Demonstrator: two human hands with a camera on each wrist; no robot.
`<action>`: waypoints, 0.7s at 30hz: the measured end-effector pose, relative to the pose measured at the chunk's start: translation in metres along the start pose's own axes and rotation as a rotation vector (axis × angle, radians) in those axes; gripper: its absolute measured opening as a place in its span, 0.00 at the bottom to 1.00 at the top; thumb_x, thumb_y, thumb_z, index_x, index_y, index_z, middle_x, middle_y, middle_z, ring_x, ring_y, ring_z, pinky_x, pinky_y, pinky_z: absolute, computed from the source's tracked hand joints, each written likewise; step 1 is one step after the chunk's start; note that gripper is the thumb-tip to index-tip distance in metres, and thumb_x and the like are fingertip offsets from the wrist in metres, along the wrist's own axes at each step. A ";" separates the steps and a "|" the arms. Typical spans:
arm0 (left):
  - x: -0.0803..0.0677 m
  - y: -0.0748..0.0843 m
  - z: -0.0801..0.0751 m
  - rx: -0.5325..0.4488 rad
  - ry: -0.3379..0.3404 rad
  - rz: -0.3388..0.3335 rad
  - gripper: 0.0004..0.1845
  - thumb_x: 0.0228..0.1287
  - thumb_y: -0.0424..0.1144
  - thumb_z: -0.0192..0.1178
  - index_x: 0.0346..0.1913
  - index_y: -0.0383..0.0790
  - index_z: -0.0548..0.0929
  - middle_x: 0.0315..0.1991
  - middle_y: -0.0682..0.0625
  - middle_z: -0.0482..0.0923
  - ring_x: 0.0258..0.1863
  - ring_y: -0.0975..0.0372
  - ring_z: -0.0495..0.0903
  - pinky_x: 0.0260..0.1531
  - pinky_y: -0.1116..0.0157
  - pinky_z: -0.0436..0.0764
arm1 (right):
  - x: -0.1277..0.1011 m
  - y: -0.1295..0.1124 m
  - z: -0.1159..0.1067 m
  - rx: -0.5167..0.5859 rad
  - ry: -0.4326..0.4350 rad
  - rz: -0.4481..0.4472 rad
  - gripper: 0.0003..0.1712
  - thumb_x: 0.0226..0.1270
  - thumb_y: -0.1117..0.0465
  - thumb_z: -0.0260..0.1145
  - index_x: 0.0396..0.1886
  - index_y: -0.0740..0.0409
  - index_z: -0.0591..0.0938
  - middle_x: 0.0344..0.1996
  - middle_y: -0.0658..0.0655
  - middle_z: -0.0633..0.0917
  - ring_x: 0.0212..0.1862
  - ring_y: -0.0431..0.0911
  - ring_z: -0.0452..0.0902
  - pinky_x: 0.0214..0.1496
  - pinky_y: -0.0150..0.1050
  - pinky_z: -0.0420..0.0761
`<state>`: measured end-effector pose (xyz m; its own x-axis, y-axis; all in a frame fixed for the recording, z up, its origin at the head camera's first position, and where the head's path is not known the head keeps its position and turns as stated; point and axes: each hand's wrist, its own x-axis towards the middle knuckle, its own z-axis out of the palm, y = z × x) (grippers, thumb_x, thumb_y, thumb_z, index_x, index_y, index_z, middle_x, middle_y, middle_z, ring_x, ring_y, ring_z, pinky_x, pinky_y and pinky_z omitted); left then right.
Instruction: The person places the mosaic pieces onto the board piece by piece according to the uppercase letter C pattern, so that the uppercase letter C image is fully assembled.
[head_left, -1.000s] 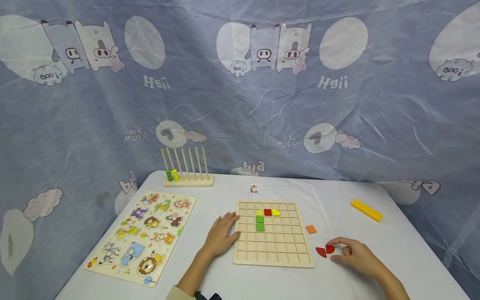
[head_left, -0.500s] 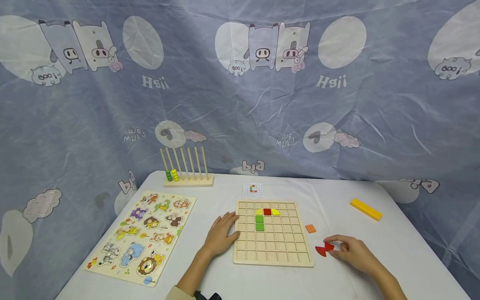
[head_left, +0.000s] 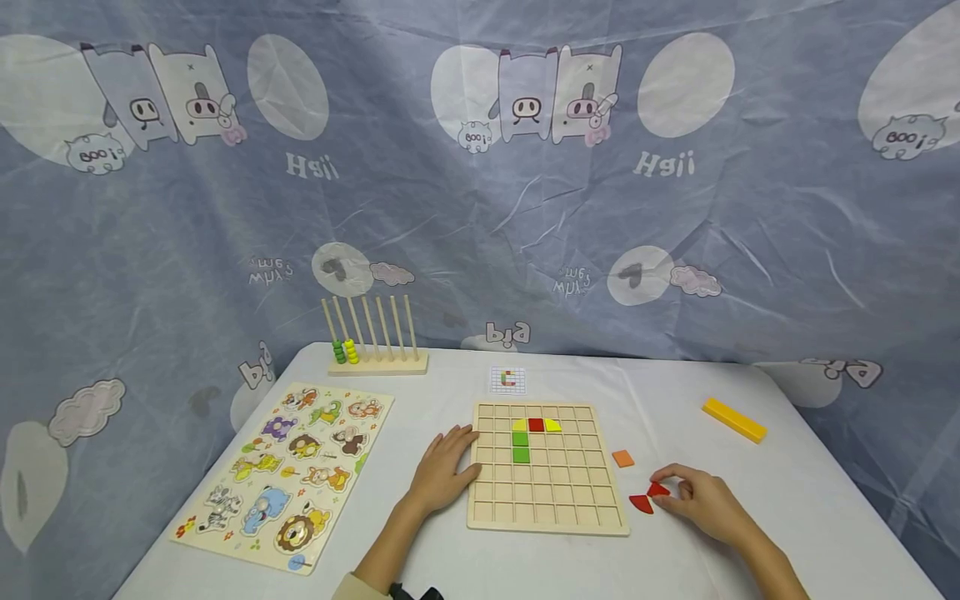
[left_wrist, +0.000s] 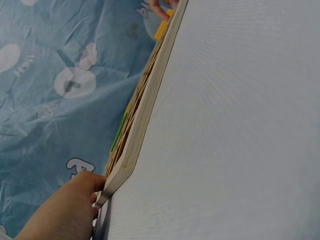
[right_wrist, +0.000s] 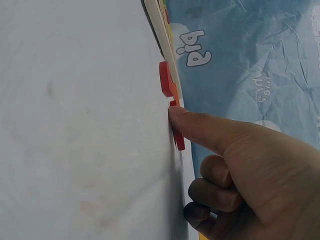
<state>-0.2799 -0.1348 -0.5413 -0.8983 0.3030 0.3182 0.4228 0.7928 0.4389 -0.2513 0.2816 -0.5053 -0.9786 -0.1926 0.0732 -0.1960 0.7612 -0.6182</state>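
My right hand (head_left: 705,500) pinches a red quarter-circle tile (head_left: 658,490) between thumb and forefinger; the right wrist view shows the thumb on the held tile (right_wrist: 178,137), other fingers curled below. A second red quarter-circle tile (head_left: 642,504) lies just left of it. My left hand (head_left: 442,471) rests at the left side of the wooden grid board (head_left: 547,492), fingertips and thumb at its edge. In the board's cells sit two yellow curved tiles (head_left: 552,425), a red square tile (head_left: 536,425) and two green square tiles (head_left: 521,455).
An orange square tile (head_left: 623,459) lies right of the board. Behind the board is a small pattern card (head_left: 507,380). A yellow bar (head_left: 734,420) lies at the right, an animal puzzle board (head_left: 300,467) at the left. A peg stand (head_left: 378,365) stands at the back left.
My right hand has closed thumb and forefinger on the red quarter-circle tile, which has turned and shifted slightly. My left hand has stayed at the board's edge.
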 end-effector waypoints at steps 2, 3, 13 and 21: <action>0.000 0.000 0.000 0.005 0.001 0.001 0.29 0.62 0.51 0.52 0.65 0.43 0.67 0.67 0.49 0.62 0.68 0.54 0.55 0.66 0.52 0.50 | 0.001 -0.001 0.000 -0.011 0.025 -0.019 0.17 0.50 0.52 0.73 0.40 0.50 0.81 0.10 0.46 0.64 0.13 0.36 0.56 0.16 0.29 0.57; 0.000 0.000 0.000 0.006 0.002 0.002 0.29 0.62 0.51 0.52 0.65 0.43 0.67 0.67 0.49 0.62 0.68 0.54 0.55 0.66 0.52 0.50 | 0.001 -0.002 0.000 -0.013 0.037 -0.026 0.17 0.50 0.52 0.73 0.39 0.50 0.81 0.10 0.46 0.64 0.13 0.36 0.55 0.15 0.29 0.57; 0.000 0.000 -0.001 0.003 0.004 0.004 0.29 0.63 0.51 0.52 0.65 0.43 0.67 0.67 0.48 0.62 0.68 0.55 0.54 0.67 0.52 0.49 | 0.011 -0.020 0.012 -0.001 0.095 -0.048 0.21 0.46 0.45 0.73 0.38 0.48 0.81 0.09 0.46 0.62 0.13 0.35 0.53 0.15 0.28 0.55; 0.000 0.001 0.000 -0.002 0.005 0.007 0.29 0.62 0.50 0.52 0.65 0.43 0.67 0.66 0.48 0.62 0.68 0.53 0.55 0.66 0.51 0.49 | 0.022 -0.044 0.035 0.001 0.118 -0.165 0.20 0.48 0.46 0.72 0.39 0.49 0.81 0.09 0.44 0.62 0.12 0.33 0.52 0.14 0.27 0.55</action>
<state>-0.2799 -0.1346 -0.5406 -0.8948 0.3056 0.3254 0.4291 0.7898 0.4382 -0.2618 0.2221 -0.5034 -0.9340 -0.2404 0.2644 -0.3539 0.7251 -0.5908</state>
